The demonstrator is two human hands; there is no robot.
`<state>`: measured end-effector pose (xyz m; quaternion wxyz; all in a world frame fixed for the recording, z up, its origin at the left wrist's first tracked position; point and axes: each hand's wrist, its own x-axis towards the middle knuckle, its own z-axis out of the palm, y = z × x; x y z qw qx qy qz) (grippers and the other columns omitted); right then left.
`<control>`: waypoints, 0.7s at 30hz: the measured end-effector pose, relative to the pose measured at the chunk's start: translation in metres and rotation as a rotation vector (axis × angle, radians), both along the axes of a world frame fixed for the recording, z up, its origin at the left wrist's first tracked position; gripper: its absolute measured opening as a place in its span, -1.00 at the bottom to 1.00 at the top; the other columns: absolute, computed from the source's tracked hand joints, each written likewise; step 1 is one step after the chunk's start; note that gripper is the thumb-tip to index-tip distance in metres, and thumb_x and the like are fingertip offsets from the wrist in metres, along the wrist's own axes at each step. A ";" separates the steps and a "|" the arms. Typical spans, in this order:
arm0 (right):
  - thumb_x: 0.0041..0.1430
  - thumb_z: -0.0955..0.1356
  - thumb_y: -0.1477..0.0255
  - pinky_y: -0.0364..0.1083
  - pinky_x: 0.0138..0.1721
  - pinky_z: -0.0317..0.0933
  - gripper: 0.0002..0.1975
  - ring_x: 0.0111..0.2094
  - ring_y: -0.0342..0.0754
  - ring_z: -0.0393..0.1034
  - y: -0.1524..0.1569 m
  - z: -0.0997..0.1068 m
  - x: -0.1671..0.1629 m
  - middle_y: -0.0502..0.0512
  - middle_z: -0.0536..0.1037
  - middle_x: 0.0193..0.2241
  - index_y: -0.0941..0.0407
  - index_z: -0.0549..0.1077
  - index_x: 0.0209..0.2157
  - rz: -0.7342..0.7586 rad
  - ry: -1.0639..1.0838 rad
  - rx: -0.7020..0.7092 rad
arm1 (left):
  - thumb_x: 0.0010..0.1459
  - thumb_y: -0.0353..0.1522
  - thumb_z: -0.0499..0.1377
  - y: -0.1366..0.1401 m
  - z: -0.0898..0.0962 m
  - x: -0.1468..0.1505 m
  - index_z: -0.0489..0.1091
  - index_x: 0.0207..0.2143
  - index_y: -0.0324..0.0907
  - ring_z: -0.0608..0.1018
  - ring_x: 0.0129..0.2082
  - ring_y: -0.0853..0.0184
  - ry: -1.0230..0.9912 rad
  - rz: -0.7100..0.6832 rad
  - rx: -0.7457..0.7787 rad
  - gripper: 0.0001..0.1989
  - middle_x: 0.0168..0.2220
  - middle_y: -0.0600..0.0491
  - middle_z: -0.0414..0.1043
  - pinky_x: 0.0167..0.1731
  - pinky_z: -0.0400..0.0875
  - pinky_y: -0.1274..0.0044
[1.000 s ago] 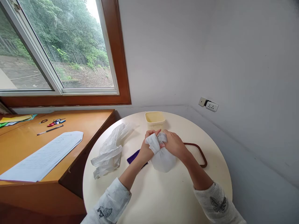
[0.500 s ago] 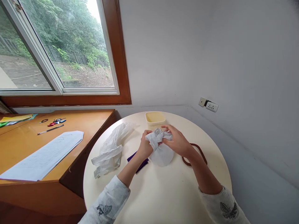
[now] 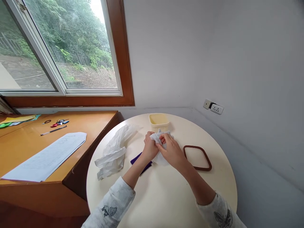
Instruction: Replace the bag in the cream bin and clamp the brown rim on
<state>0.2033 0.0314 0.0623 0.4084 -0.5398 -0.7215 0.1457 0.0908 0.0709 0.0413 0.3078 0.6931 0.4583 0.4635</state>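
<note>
Both hands are together over the middle of the round table, on a bunched, thin white bag [image 3: 155, 137] that looks like plastic. My left hand [image 3: 150, 148] grips its gathered part from the left, fingers curled. With thumb and fingers pinched, my right hand [image 3: 171, 150] holds the same bunch from the right and hides much of it. The bag's lower part spreads pale below the hands. Just behind stands a cream plastic container [image 3: 159, 119], open at the top. A folded dark purple piece [image 3: 136, 158] lies partly under my left wrist.
A crumpled clear-white plastic bag [image 3: 112, 153] lies on the table's left. On the right rests a brown rounded-square frame [image 3: 209, 160]. The wooden desk [image 3: 95, 123] at left carries papers [image 3: 52, 155], a pen [image 3: 53, 130] and keys [image 3: 60, 123]. A wall borders the table behind.
My right hand has moved left and inward, closing its fingers on the bunched bag beside my left hand. The brown frame now shows more fully. The view has shifted slightly.
</note>
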 end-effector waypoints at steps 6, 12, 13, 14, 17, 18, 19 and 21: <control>-0.04 0.22 0.53 -0.09 -0.33 0.19 -0.79 -0.36 -0.07 0.31 0.012 -0.011 0.008 0.03 0.42 -0.36 0.07 0.26 -0.29 -0.080 -0.042 -0.022 | -0.15 -0.52 0.11 -0.004 0.002 0.001 0.29 -0.47 -0.15 0.28 -0.25 0.25 0.176 0.012 0.017 -0.87 -0.26 0.03 0.16 -0.24 0.23 0.39; -0.08 0.21 0.55 -0.14 -0.41 0.19 -0.77 -0.51 -0.13 0.29 0.021 -0.018 0.013 -0.04 0.41 -0.50 0.08 0.29 -0.31 -0.091 0.048 0.005 | -0.04 -0.45 0.09 -0.008 0.000 0.000 0.38 -0.47 -0.14 0.31 -0.20 0.23 0.260 0.009 0.050 -0.91 -0.26 0.01 0.18 -0.19 0.25 0.37; -0.08 0.22 0.55 -0.14 -0.42 0.20 -0.78 -0.52 -0.14 0.29 0.022 -0.018 0.013 -0.05 0.41 -0.51 0.08 0.30 -0.31 -0.093 0.067 0.007 | -0.04 -0.45 0.09 -0.008 0.000 0.000 0.39 -0.48 -0.15 0.31 -0.19 0.22 0.272 0.010 0.071 -0.91 -0.26 0.01 0.19 -0.17 0.24 0.35; -0.08 0.22 0.55 -0.15 -0.43 0.21 -0.79 -0.53 -0.15 0.29 0.022 -0.018 0.014 -0.05 0.41 -0.51 0.08 0.31 -0.32 -0.095 0.087 0.006 | -0.04 -0.45 0.09 -0.008 -0.001 -0.001 0.38 -0.51 -0.16 0.31 -0.17 0.21 0.278 0.007 0.092 -0.91 -0.25 0.00 0.20 -0.14 0.23 0.34; -0.08 0.23 0.53 -0.16 -0.42 0.24 -0.80 -0.52 -0.16 0.32 0.025 -0.016 0.017 -0.04 0.44 -0.50 0.09 0.35 -0.34 -0.085 0.145 -0.009 | -0.05 -0.45 0.12 -0.009 -0.002 -0.003 0.32 -0.60 -0.18 0.30 -0.14 0.22 0.207 -0.034 0.127 -0.89 -0.24 0.00 0.20 -0.09 0.21 0.35; -0.08 0.23 0.53 -0.15 -0.40 0.25 -0.78 -0.51 -0.16 0.34 0.026 -0.016 0.018 -0.03 0.45 -0.50 0.10 0.37 -0.32 -0.080 0.160 -0.013 | -0.05 -0.45 0.13 -0.010 -0.002 -0.005 0.31 -0.60 -0.18 0.29 -0.14 0.23 0.160 -0.061 0.125 -0.89 -0.24 0.00 0.19 -0.09 0.22 0.36; -0.07 0.23 0.53 -0.15 -0.38 0.25 -0.76 -0.50 -0.15 0.35 0.027 -0.016 0.020 -0.02 0.46 -0.49 0.10 0.39 -0.30 -0.074 0.172 -0.018 | -0.04 -0.44 0.15 -0.010 -0.003 -0.006 0.31 -0.59 -0.18 0.29 -0.13 0.24 0.110 -0.096 0.121 -0.90 -0.24 0.00 0.17 -0.09 0.23 0.39; -0.05 0.22 0.52 -0.13 -0.34 0.27 -0.73 -0.45 -0.14 0.38 0.030 -0.018 0.025 0.01 0.50 -0.45 0.11 0.43 -0.28 -0.058 0.195 -0.036 | -0.05 -0.42 0.18 -0.011 -0.003 -0.009 0.34 -0.55 -0.17 0.26 -0.09 0.25 0.027 -0.186 0.114 -0.93 -0.22 -0.01 0.15 -0.06 0.23 0.42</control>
